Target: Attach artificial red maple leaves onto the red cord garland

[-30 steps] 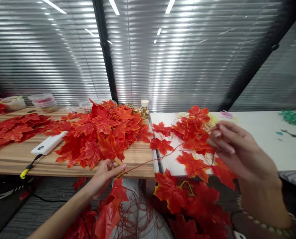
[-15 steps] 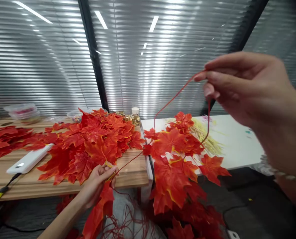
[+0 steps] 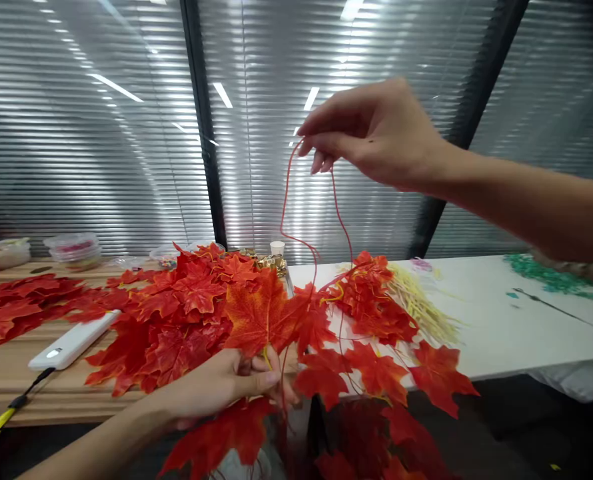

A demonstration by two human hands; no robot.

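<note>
My right hand (image 3: 371, 137) is raised in front of the blinds, thumb and fingers pinched on a thin red string (image 3: 285, 193). From the pinch the string hangs in a loop down toward the leaves. Low in the middle, my left hand (image 3: 246, 380) pinches the yellow stem of an orange-red artificial maple leaf (image 3: 266, 313), which stands up above the fingers. Another red leaf (image 3: 226, 433) hangs below that hand. To the right, a cluster of strung maple leaves (image 3: 376, 373) dangles off the table edge. Where the string meets the stem is hard to make out.
A heap of red maple leaves (image 3: 176, 300) covers the wooden table (image 3: 6, 387), beside a white device (image 3: 74, 341) with a strap. Plastic tubs (image 3: 74, 250) and a paper cup (image 3: 277, 248) stand behind. Yellow strands (image 3: 421, 303) and green bits (image 3: 551, 275) lie on the white table (image 3: 486, 320).
My right hand has moved left toward the middle, still pinching the string, whose loop is now narrower. My left hand has shifted right, and the leaf it holds now stands up.
</note>
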